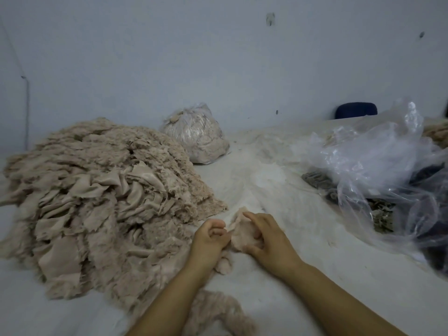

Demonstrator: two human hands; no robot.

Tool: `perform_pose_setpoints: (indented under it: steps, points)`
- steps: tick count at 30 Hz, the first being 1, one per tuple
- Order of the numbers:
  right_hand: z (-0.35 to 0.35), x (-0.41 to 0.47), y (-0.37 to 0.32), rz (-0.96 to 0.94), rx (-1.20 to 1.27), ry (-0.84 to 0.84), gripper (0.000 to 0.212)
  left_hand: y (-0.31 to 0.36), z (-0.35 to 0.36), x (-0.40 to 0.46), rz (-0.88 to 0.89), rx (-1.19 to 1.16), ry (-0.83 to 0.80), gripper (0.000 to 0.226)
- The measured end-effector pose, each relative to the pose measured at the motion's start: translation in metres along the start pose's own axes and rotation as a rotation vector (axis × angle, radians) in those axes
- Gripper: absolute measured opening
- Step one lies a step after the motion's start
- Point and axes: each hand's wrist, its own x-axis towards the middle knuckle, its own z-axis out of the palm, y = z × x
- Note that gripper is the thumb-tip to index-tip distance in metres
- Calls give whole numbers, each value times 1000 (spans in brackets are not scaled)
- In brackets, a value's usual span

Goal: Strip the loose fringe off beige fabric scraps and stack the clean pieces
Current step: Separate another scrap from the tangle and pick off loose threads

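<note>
Scrap, just right of the pile: right hand holds its body, left hand pinches its edge; best pull fringe off in short tugs, cloth held taut.

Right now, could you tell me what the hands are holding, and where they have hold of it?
A beige fabric scrap: the left hand pinches its left edge, the right hand grips its right side.
</note>
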Motion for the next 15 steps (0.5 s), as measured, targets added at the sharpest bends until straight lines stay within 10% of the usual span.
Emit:
perform_pose_setpoints:
  steps: [7, 10, 15]
  points:
    - [-30, 32, -28, -64, -70, -127, 49, 3, -7, -3, -6, -336, -211, 25]
    - [-27, 39, -28, -23, -30, -154, 9, 3, -8, -4, -4, -277, -225, 39]
    - [-6, 25, -15, 13, -22, 92, 7, -7, -10, 1, 145, 178, 72, 21]
